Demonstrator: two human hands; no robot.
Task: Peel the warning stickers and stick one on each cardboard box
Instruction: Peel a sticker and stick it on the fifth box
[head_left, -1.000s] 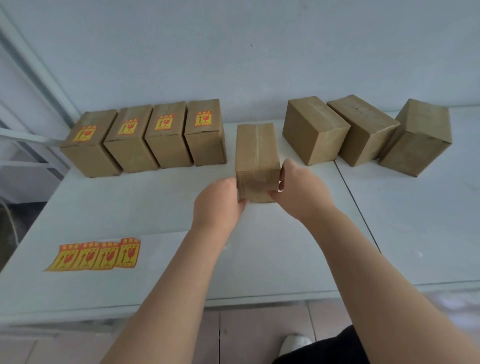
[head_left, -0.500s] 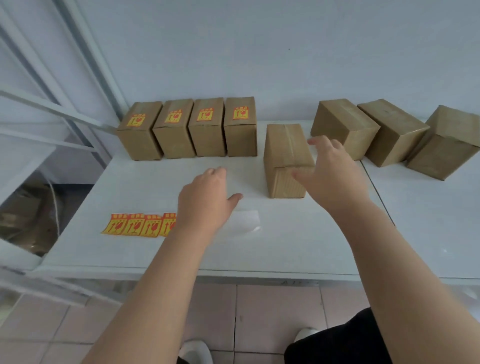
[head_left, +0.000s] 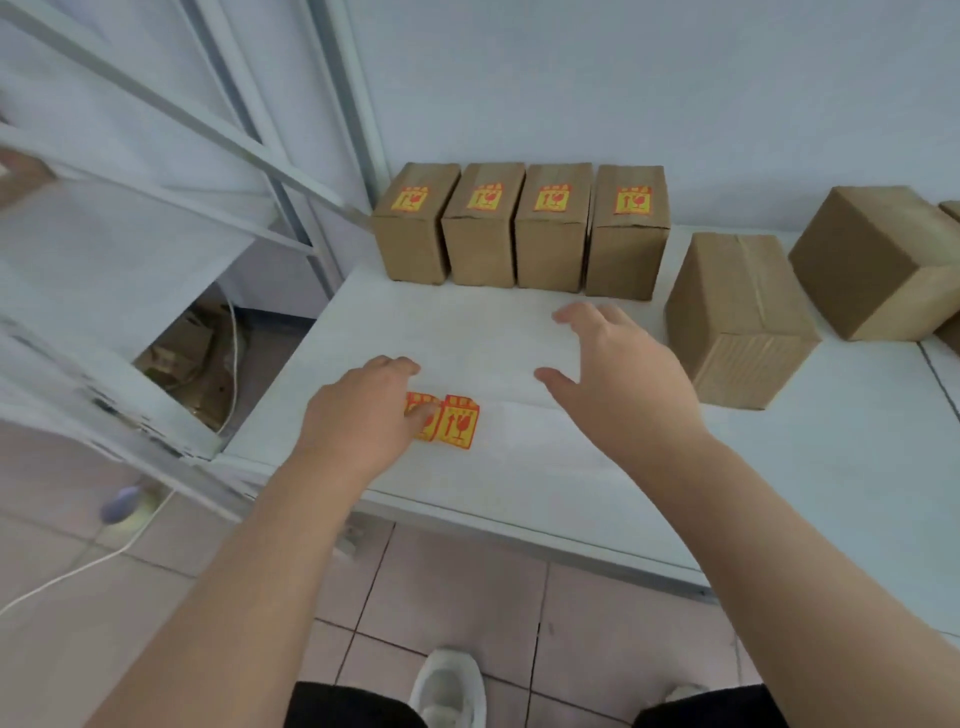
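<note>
Several cardboard boxes with yellow-and-red warning stickers stand in a row (head_left: 519, 228) against the back wall. To their right a plain box (head_left: 740, 317) lies on the white table (head_left: 779, 493), with another plain box (head_left: 878, 260) behind it. The sticker strip (head_left: 457, 422) lies near the table's front left. My left hand (head_left: 363, 415) rests over the strip's left part and hides it, thumb on a sticker. My right hand (head_left: 618, 374) hovers open above the table, between the strip and the plain box.
A white metal rack frame (head_left: 171, 171) stands left of the table, with cardboard scraps and a cable on the floor beneath. The table's front edge runs just past my wrists. More plain boxes sit at the far right edge.
Both hands let go of the plain box and moved left. My left hand came down onto the sticker strip, my right hand follows over the table. The view swung left.
</note>
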